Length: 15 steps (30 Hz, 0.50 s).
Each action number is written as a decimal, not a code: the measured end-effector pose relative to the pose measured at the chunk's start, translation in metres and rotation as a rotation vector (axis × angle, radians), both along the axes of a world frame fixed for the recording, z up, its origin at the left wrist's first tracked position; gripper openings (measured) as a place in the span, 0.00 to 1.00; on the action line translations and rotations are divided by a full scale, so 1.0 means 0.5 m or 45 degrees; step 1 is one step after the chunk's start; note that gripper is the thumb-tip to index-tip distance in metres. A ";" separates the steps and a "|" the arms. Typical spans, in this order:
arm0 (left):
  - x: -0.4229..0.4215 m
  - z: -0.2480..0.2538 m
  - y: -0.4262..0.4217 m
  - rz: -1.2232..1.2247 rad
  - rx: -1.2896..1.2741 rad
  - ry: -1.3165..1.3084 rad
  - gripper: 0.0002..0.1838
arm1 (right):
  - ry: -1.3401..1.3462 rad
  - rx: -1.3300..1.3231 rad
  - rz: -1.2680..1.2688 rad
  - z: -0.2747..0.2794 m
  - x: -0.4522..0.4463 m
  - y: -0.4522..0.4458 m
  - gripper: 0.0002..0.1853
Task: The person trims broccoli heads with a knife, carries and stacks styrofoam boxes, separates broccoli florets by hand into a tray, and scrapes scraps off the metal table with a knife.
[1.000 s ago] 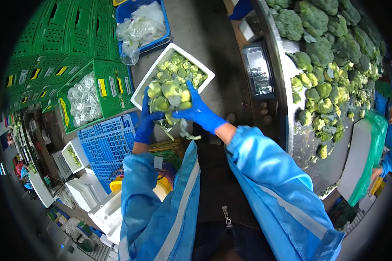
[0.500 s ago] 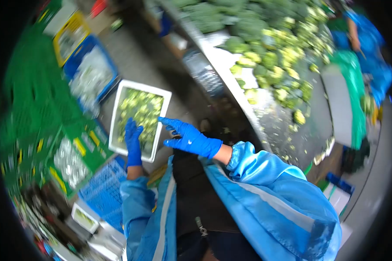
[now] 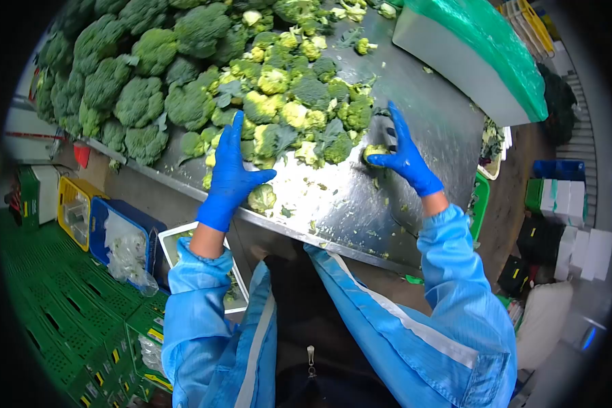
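Spread fingers of my left hand (image 3: 230, 178), in a blue glove, reach over the near side of the steel table (image 3: 428, 109), beside a heap of cut broccoli florets (image 3: 275, 81). A single pale floret (image 3: 262, 196) lies just below its thumb. On the heap's other side is my right hand (image 3: 406, 160), also gloved in blue, with thumb and fingers apart. One floret (image 3: 374, 154) sits by its thumb; whether they touch I cannot tell. Larger whole broccoli heads (image 3: 139, 102) are piled at the table's left.
A white box (image 3: 238, 289) of florets stands on the floor, partly behind my left sleeve. Left of it are blue (image 3: 105, 224) and yellow (image 3: 68, 211) crates and green crates (image 3: 68, 299). A white block under green plastic (image 3: 476, 61) stands at the table's far right.
My view has swung from the white box on the floor to the tabletop. Both hands have moved from the box to the florets on the table, now wider apart.
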<state>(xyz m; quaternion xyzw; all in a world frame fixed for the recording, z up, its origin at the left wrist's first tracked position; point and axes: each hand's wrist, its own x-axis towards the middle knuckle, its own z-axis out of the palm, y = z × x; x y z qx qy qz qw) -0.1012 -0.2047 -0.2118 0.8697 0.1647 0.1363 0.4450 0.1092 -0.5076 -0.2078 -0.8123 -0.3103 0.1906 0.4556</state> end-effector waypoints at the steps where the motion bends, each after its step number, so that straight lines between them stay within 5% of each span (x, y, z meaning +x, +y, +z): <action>1: 0.016 -0.017 -0.008 0.057 0.100 0.051 0.65 | 0.290 0.050 0.067 -0.007 0.020 0.015 0.61; 3: 0.033 -0.049 -0.013 0.122 0.231 0.086 0.72 | -0.037 -0.002 0.311 -0.025 0.053 0.068 0.65; 15: 0.058 -0.027 -0.008 0.058 -0.027 -0.180 0.68 | -0.057 0.103 0.420 -0.013 -0.069 0.189 0.67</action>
